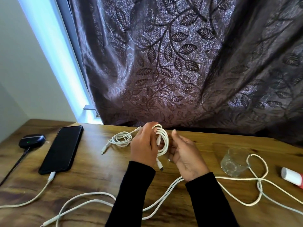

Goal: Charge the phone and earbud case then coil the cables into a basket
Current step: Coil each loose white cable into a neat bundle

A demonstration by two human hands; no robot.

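A white cable coil [161,141] is held upright between the 2 hands above the wooden table [101,174]. The left hand [144,145] is curled round the coil's left side, with the loops wrapped over its fingers. The right hand [186,158] is turned palm up just beside the coil, its fingers loosely bent against the loops and its thumb raised; whether it pinches the cable cannot be told. One plug end hangs down from the coil between the wrists.

Just left of the hands, a second coiled cable [120,139] lies flat on the table. Further left, the phone [63,149] lies face up with a white charging cable [37,194] plugged into its near end. Beside it, at the table's left edge, the dark earbud case [32,140] shows a green light, with a dark lead running from it. Long loose white cable [255,179] is spread across the near table, close to a clear glass [234,163].
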